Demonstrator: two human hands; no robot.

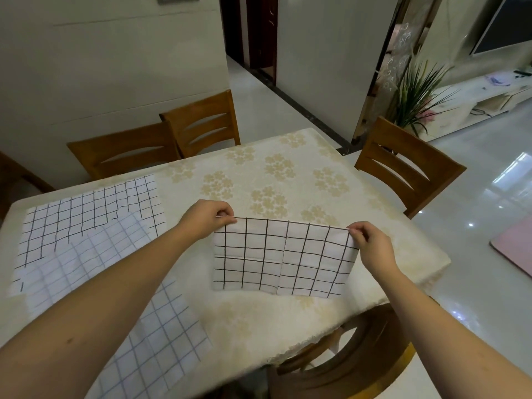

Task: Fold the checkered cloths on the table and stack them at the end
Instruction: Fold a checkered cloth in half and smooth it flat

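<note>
Three checkered cloths on the table, all thin white fabric with a line grid. Folded cloth (283,257), black grid with large squares, sits in the middle of the table just in front of the person; it reads as a wide rectangle with a vertical seam or edge down its centre and a short horizontal fold line on its left half. Left hand (205,218) pinches the far left corner between curled fingers and thumb. Right hand (371,246) pinches the far right corner the same way. Far edge is pulled taut and straight between the two hands; the rest lies flat on the tablecloth.

Black-grid cloth (92,214), unfolded, lies flat at the far left of the table, grid lines slightly wavy from creases. Blue-grid cloth (161,335), paler and thinner lines, unfolded, lies at the near left and overlaps the near edge of the black-grid one; the left forearm crosses over it. Neither touches the folded cloth.

Table (302,174) is covered in a cream tablecloth with a woven beige flower pattern and a fringed or lacy hem on the right edge. Four wooden chairs (408,165) show fully or mostly, with curved slat backs in honey-brown wood: two at the far side, one at the right, one near right tucked under. Glossy pale tile floor. Green spiky-leaved plant (417,93) stands beyond the right chair.
</note>
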